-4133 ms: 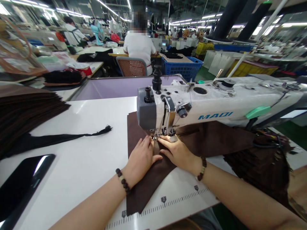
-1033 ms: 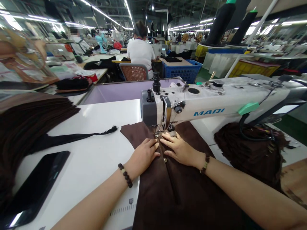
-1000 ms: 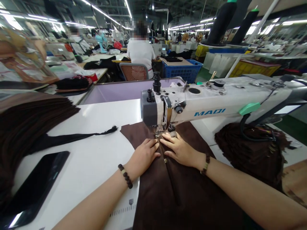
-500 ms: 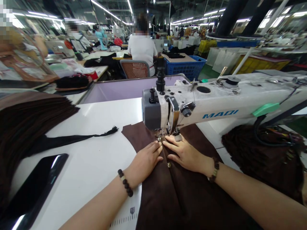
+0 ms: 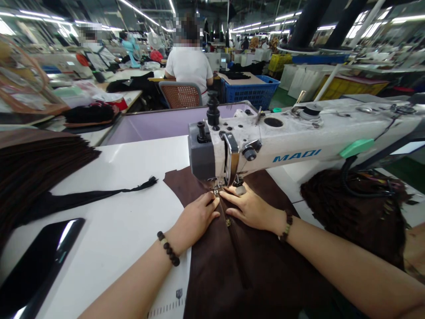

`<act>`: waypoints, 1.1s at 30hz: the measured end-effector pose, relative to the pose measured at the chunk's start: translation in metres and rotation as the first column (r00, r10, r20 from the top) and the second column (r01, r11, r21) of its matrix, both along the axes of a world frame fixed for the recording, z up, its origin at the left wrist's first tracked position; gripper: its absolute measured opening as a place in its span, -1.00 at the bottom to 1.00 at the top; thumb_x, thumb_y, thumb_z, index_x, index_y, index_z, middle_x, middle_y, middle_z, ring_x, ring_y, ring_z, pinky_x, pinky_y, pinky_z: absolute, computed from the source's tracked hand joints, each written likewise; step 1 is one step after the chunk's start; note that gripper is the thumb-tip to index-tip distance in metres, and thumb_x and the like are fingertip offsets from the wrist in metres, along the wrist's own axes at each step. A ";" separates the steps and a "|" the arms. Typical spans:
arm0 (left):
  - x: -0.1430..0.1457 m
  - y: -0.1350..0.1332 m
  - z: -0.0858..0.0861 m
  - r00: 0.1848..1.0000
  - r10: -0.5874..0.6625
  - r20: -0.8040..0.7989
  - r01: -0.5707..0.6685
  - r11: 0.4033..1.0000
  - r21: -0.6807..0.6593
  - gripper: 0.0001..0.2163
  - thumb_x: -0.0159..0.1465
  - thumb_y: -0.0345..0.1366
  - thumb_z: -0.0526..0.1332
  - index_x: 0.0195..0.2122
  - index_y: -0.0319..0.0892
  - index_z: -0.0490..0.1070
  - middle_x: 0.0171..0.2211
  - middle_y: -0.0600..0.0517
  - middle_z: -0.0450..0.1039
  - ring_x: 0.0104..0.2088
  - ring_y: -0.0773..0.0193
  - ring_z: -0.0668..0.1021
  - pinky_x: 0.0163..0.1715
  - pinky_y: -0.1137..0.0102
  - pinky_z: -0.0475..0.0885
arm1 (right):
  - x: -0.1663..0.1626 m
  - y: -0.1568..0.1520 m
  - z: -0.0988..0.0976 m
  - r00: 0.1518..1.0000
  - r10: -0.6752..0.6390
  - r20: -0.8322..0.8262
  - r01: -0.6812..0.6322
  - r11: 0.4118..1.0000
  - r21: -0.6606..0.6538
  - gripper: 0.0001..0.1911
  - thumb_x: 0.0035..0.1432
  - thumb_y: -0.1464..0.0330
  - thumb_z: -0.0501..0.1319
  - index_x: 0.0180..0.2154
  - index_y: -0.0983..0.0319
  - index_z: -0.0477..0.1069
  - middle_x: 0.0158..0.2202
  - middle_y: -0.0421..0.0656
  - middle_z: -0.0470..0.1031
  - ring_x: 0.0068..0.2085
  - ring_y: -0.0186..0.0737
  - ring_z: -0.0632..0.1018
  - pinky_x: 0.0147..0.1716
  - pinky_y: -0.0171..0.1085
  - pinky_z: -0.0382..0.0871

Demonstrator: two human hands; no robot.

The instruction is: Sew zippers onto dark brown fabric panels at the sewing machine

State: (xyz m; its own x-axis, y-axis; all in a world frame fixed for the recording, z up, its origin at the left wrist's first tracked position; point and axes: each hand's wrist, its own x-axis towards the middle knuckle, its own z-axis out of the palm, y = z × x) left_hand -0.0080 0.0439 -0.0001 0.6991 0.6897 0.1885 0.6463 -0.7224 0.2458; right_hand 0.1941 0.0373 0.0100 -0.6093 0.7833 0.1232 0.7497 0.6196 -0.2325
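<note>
resting on brown fabric, left hand flat, right hand spread, sewing machine just beyond

At bottom centre, the dark-brown smooth fabric panel is extending past the edge; at upper right, tall black thread cones are doing likewise.

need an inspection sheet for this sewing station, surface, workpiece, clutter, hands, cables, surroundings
Surface: white table, ruler marks near front edge.
Workpiece: brown fabric with zipper, running under the sewing machine.
Clutter: glossy black device, black strip and left brown stack; right brown stack opposite.
Hands: left hand and right hand resting on the fabric, either side of the zipper.
Cables: black ribbed cable or tube by the right brown stack.
Surroundings: person in white ahead, blue basket nearby.
</note>
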 end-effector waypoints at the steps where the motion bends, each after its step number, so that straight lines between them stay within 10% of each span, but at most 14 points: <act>1: 0.000 0.001 0.000 1.000 0.002 0.002 -0.002 1.000 -0.007 -0.76 0.21 -0.41 0.16 -0.08 -0.24 0.27 -0.10 -0.08 0.33 -0.07 0.15 0.44 -0.07 0.28 0.41 | 0.000 0.001 0.000 1.000 0.001 -0.005 -0.001 1.000 0.008 -0.55 0.19 0.27 0.06 0.10 0.25 0.19 0.09 -0.01 0.24 0.05 -0.08 0.30 0.09 0.04 0.10; 9: -0.004 -0.008 0.011 0.999 -0.011 -0.038 0.007 0.995 -0.098 -0.79 0.26 -0.43 0.09 -0.09 -0.25 0.37 0.01 -0.15 0.29 -0.03 0.15 0.44 -0.04 0.27 0.38 | 0.010 0.001 -0.002 0.979 0.119 -0.166 -0.122 0.993 -0.008 -0.73 0.18 0.45 0.01 -0.09 0.21 0.35 -0.02 -0.09 0.32 -0.01 -0.21 0.33 0.09 -0.03 0.08; 18: -0.033 -0.095 0.062 0.975 -0.221 -0.034 0.185 0.881 -0.436 -0.46 0.07 0.02 0.24 0.04 -0.10 0.31 0.07 -0.11 0.31 0.10 0.05 0.32 0.10 0.14 0.20 | -0.005 -0.014 0.028 0.993 0.110 0.045 -0.103 0.985 -0.141 -0.69 0.13 0.52 -0.02 -0.23 0.14 0.42 -0.20 -0.08 0.24 -0.19 -0.21 0.31 -0.14 -0.10 0.19; 30: -0.064 -0.131 0.006 0.852 -0.421 -0.312 0.319 0.889 -0.329 0.15 -0.39 -0.24 0.51 0.23 -0.02 -0.11 0.23 -0.28 -0.15 0.19 -0.22 0.02 0.07 -0.13 0.00 | 0.012 -0.043 0.028 0.978 0.065 -0.200 -0.129 0.935 -0.331 -0.70 0.18 0.54 -0.08 -0.27 0.21 0.40 0.08 -0.12 0.21 0.12 -0.27 0.24 0.13 -0.06 0.04; 33: -0.070 -0.137 0.014 0.873 -0.354 -0.335 0.318 0.935 -0.157 -0.06 -0.12 -0.54 0.37 0.22 0.13 -0.10 0.24 -0.11 -0.10 0.19 -0.07 0.10 0.11 -0.04 0.05 | 0.024 -0.078 0.024 0.967 0.021 -0.256 -0.108 0.937 -0.331 -0.68 0.22 0.31 0.00 0.00 0.23 0.24 0.14 -0.08 0.17 0.18 -0.28 0.16 0.20 -0.07 -0.11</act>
